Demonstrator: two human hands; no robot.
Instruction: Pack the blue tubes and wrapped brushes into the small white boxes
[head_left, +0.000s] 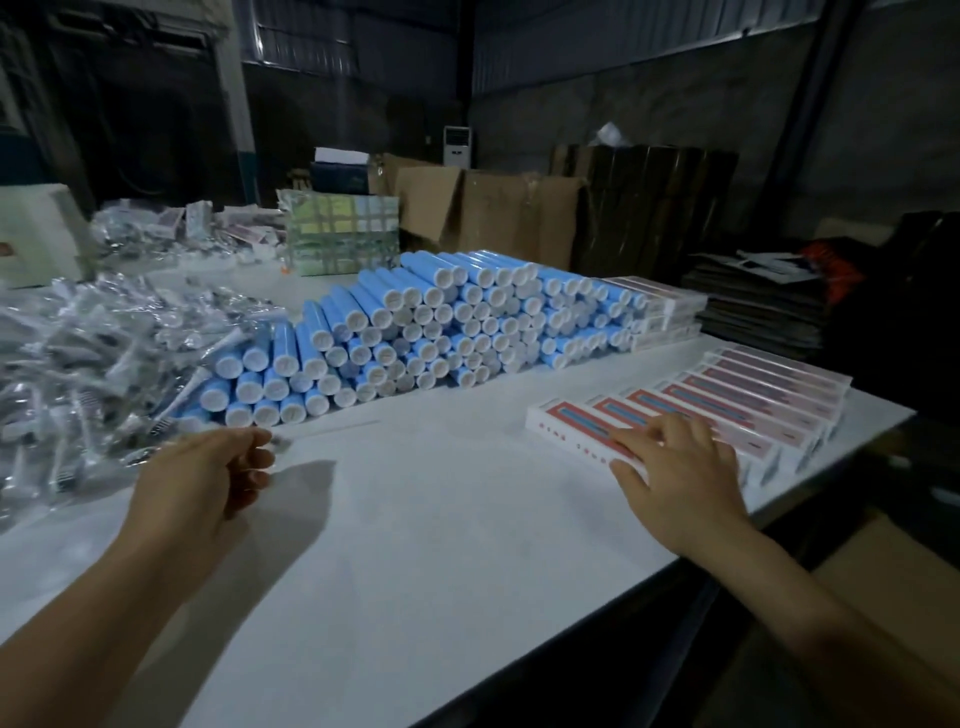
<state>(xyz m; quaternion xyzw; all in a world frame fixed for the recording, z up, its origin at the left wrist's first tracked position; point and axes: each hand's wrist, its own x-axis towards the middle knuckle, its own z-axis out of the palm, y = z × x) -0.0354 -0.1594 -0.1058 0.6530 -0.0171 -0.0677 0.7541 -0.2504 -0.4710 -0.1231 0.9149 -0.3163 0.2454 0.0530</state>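
While two hands work, ten white boxes lie rowed.

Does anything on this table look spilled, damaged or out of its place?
Nothing looks damaged or spilled. The blue tubes lie in a neat stack and the white boxes in an even row under the right hand. Only the wrapped brushes lie in a loose, untidy heap beside the left hand.

Single head view, looking forward-down over white table, close above both forearms.
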